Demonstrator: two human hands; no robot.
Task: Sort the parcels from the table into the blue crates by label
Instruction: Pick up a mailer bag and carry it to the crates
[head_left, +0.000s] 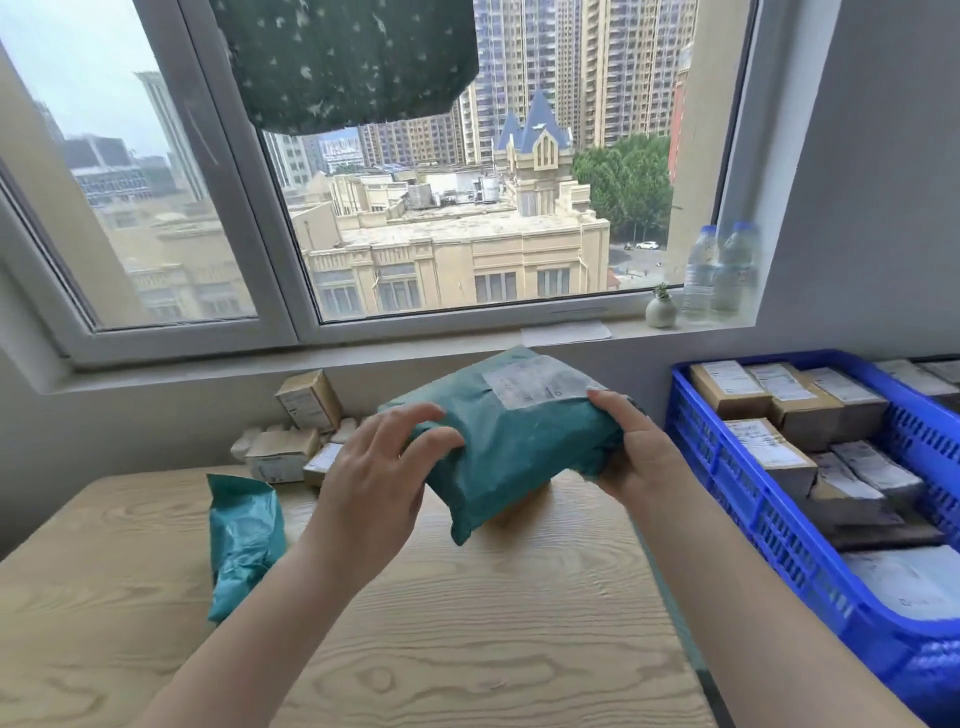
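Observation:
A teal plastic mailer parcel (511, 441) with a white label on its far right corner hangs above the wooden table (467, 623). My left hand (379, 478) grips its left edge and my right hand (641, 447) grips its right edge. A second teal mailer (244, 540) lies on the table at the left. Several small cardboard boxes (291, 447) are piled at the table's far edge under the window sill. A blue crate (769, 514) stands to the right of the table, holding several labelled boxes and dark mailers.
The window sill behind the table carries a sheet of paper (566, 332), a small white vase (661, 310) and two water bottles (719, 273). A grey wall rises behind the crate. A second crate's edge shows at the far right (935, 374).

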